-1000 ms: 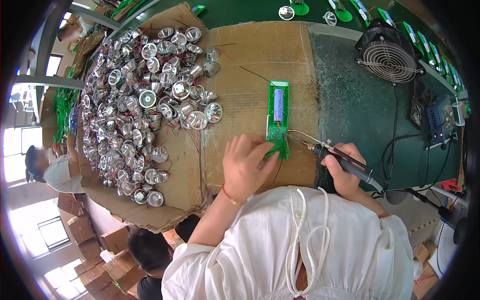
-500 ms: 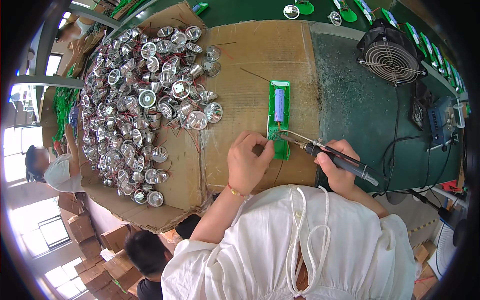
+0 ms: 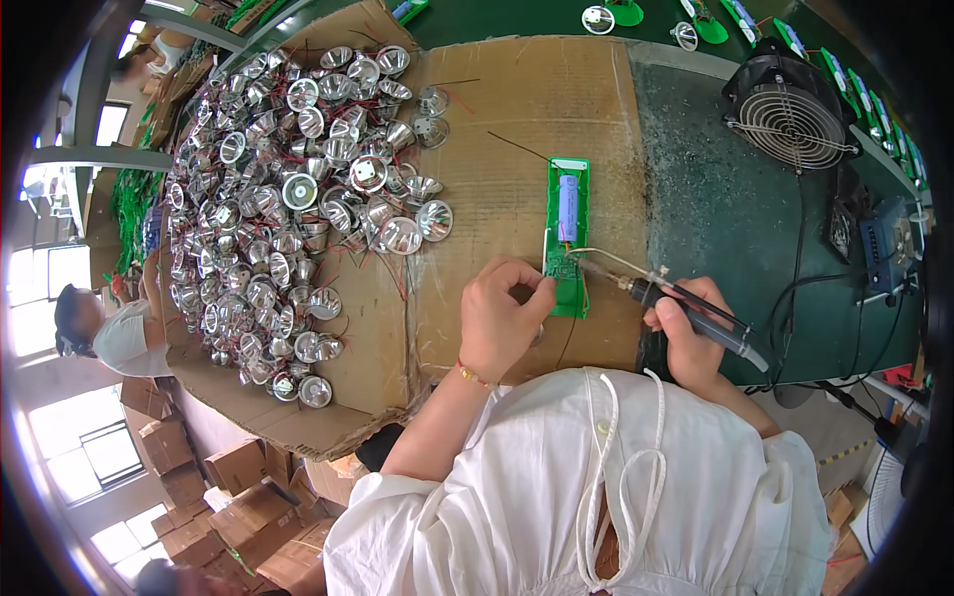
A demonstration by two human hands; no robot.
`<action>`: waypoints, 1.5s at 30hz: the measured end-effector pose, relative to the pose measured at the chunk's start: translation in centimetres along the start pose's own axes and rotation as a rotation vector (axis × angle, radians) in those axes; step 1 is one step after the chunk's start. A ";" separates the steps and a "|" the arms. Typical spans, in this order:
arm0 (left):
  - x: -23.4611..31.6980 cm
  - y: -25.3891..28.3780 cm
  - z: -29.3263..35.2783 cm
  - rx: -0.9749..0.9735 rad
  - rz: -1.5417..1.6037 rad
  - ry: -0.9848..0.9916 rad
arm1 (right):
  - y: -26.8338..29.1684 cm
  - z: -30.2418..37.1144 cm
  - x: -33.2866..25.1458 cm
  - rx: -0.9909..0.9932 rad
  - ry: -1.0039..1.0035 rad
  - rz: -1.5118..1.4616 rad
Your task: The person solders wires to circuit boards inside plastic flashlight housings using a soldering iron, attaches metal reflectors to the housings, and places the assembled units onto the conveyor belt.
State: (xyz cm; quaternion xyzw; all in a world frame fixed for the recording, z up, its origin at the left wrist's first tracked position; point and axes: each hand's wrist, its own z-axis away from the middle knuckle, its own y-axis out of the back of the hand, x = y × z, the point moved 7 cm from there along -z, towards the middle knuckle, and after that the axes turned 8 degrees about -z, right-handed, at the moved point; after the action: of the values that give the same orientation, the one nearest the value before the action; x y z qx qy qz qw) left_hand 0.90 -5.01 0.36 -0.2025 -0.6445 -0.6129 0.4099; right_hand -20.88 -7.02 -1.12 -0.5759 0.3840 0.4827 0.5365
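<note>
A green plastic housing (image 3: 568, 298) lies upright in the view on the cardboard, with a lilac cylindrical battery (image 3: 567, 209) in its upper half and a small green circuit board (image 3: 561, 266) below that. My left hand (image 3: 505, 313) is pinched at the board's left edge; whatever its fingertips hold is too small to make out. A shiny round piece shows partly under that hand. My right hand (image 3: 691, 333) grips a soldering iron (image 3: 696, 316) with a thin curved feed tube. The iron's tip is at the board, close to the battery's lower end; contact cannot be told.
Many silvery lamp reflectors (image 3: 300, 191) with red wires fill a cardboard tray (image 3: 373, 372) on the left. A caged fan (image 3: 792, 124) stands at the far right, near a blue box-shaped unit (image 3: 884, 248) with cables. More green housings (image 3: 790, 38) line the far edge. Co-workers sit left.
The scene has shifted slightly rightward in the view. My hands keep nearly the same hold, with the iron's tip still at the board. The person at lower left has moved down, mostly out of view.
</note>
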 end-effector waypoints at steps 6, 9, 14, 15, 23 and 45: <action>-0.4 0.0 -0.2 0.011 -0.018 -0.016 | 0.4 -0.3 -0.2 -0.026 0.067 0.008; -0.3 0.2 -0.2 0.006 -0.017 -0.001 | 0.4 -0.4 -0.4 -0.032 0.088 0.017; -0.9 1.1 -0.4 0.012 0.231 0.156 | 2.1 -1.2 -1.4 0.051 0.180 0.053; -0.4 1.1 -0.5 -0.075 0.077 0.072 | 2.7 -1.4 -1.5 0.100 0.186 0.057; 3.2 -0.2 -13.6 -0.185 -0.381 -0.157 | 5.0 -3.5 -0.4 0.171 0.164 0.169; 4.4 7.1 -41.6 0.260 -1.283 -0.107 | 4.9 -4.0 -0.6 0.048 0.373 0.186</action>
State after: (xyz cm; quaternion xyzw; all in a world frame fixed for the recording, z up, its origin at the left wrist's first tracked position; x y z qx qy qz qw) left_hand 15.42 -44.67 4.57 0.2433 -0.7256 -0.6419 -0.0484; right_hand -25.17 -11.65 -1.89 -0.6045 0.5397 0.4058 0.4227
